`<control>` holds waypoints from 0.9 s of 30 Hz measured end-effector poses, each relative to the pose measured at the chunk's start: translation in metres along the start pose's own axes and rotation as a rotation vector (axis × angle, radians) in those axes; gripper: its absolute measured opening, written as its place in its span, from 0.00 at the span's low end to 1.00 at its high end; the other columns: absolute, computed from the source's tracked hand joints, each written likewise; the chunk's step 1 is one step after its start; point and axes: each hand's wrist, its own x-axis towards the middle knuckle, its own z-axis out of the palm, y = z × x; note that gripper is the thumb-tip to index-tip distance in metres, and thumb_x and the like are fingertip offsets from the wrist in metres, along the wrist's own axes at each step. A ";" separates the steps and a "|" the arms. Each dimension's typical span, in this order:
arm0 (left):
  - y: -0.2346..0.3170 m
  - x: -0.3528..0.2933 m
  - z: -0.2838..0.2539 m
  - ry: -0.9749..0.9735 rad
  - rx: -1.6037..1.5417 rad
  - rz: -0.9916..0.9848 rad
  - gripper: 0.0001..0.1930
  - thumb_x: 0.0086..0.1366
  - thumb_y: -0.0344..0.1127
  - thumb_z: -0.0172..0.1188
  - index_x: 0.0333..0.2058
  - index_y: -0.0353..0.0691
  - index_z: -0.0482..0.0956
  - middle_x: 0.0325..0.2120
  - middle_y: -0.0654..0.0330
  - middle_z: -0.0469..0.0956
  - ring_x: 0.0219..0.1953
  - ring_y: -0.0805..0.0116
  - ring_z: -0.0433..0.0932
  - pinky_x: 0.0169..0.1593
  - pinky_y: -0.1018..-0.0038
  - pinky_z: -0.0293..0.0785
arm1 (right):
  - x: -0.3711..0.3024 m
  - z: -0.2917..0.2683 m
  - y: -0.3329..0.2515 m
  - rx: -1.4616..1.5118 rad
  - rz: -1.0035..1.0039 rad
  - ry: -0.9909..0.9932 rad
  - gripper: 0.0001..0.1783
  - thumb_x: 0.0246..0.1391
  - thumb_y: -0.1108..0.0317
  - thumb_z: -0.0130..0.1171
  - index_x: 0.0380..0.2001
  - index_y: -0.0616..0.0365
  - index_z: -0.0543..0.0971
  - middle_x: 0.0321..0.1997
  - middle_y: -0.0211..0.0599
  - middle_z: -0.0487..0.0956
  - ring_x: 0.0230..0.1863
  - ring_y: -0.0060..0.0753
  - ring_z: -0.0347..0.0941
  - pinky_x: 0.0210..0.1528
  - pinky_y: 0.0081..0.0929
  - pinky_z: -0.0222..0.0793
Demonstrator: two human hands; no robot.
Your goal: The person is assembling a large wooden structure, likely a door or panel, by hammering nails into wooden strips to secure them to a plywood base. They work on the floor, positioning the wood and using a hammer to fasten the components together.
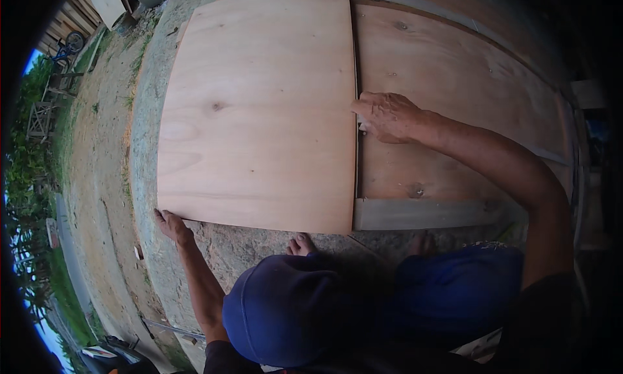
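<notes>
A pale plywood sheet lies in front of me, with a few small knots on its face. At its near left corner, my left hand grips the edge, some fingers hidden beneath it. My right hand is closed on the sheet's right edge, about halfway along, its fingertips curled at a narrow dark gap. Right of that gap is a recessed plywood panel, bordered by greyish wooden strips such as the near strip. My right forearm passes over this panel.
Rough concrete ground shows below the sheet, with my bare foot close to its near edge. My bent legs are in blue cloth. Dirt ground stretches along the left, with a small blue bicycle and leaning boards far off.
</notes>
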 end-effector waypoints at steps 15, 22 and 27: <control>0.018 -0.013 0.028 0.309 -0.023 -0.085 0.25 0.73 0.38 0.45 0.62 0.29 0.65 0.55 0.43 0.74 0.52 0.52 0.77 0.56 0.66 0.73 | -0.111 0.129 -0.131 0.278 -0.154 0.498 0.21 0.38 0.59 0.74 0.36 0.54 0.81 0.50 0.38 0.74 0.53 0.46 0.70 0.53 0.40 0.72; 0.016 -0.013 0.031 0.393 0.272 0.038 0.21 0.73 0.39 0.45 0.55 0.31 0.74 0.48 0.46 0.80 0.45 0.53 0.80 0.50 0.64 0.75 | -0.114 0.128 -0.123 0.328 -0.210 0.494 0.18 0.40 0.64 0.73 0.36 0.57 0.81 0.49 0.41 0.76 0.54 0.49 0.71 0.56 0.40 0.72; 0.022 -0.025 0.039 0.272 0.167 -0.108 0.24 0.73 0.41 0.45 0.59 0.27 0.69 0.54 0.43 0.76 0.54 0.51 0.76 0.57 0.65 0.71 | -0.112 0.125 -0.124 0.310 -0.187 0.451 0.17 0.40 0.65 0.73 0.36 0.56 0.81 0.48 0.40 0.77 0.53 0.50 0.72 0.56 0.42 0.71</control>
